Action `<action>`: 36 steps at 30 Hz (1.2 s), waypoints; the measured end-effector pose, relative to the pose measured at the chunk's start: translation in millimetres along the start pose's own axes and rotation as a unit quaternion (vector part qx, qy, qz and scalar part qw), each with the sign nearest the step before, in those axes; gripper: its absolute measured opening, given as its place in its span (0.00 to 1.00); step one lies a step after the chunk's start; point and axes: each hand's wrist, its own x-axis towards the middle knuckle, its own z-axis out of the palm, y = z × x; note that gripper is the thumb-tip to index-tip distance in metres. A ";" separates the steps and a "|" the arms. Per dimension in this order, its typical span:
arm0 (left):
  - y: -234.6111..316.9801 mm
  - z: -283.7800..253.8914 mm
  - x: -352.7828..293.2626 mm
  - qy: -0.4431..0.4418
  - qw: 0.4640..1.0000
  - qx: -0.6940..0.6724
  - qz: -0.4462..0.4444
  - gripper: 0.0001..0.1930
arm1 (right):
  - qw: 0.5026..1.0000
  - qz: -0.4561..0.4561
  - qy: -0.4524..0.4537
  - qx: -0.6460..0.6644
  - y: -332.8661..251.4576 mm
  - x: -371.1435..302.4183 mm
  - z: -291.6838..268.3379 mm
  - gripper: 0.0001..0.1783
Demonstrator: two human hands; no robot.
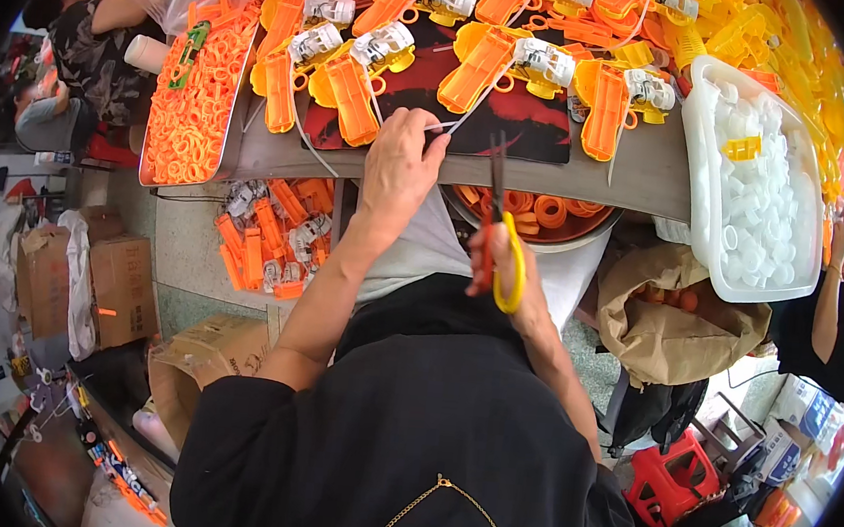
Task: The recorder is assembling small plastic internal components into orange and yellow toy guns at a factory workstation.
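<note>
My left hand is over the table's near edge, with thumb and forefinger pinched on a thin white strip. The strip runs up to an orange and yellow plastic toy part with a clear and white piece fixed to it. In my right hand is a pair of scissors with red and yellow handles, held upright in front of my body. The dark blades point toward the table, slightly apart and away from the strip. Several similar parts with white strips, such as one orange part, lie in rows on a dark red-patterned mat.
An orange-filled tray is at the left, with green-handled cutters on top. A white tub of white caps stands at the right. Below the table are a basin of orange rings and a brown sack. Other people sit on both sides.
</note>
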 end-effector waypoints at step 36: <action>-30.6 -69.5 -56.8 0.044 0.933 -0.275 -0.228 0.08 | 0.988 0.014 -0.105 -0.116 9.1 42.2 47.5 0.40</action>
